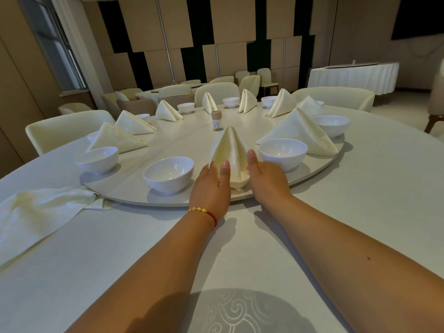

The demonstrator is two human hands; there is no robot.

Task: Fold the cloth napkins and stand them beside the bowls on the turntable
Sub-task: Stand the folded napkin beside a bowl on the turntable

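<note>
Head view. Standing upright on the near edge of the turntable (pixel 134 150): a cream folded napkin (pixel 229 150), cone-shaped, long axis vertical, tip leaning slightly away toward the small jar (pixel 217 121) at the turntable's middle. Sitting between two white bowls, near-left bowl (pixel 168 174) and near-right bowl (pixel 283 153), closer to the right one.

Flanking the napkin's base: left hand (pixel 211 188) touching its left flank, fingers mostly straight, thumb up against the cloth; right hand (pixel 266 176) just beside its right flank, thumb raised, remaining fingers hidden behind the cloth, so cupping or merely steadying cannot be told. Neither hand visibly clenching the fabric. Both equally near, napkin lying straight ahead of the wrists.

Looking satiny, softly creased, open fold facing the camera, bottom hem bunching slightly at the turntable rim.

Lying flat, well left of the turntable on the tablecloth: an unfolded napkin (pixel 40 212). Likely next in line.
</note>
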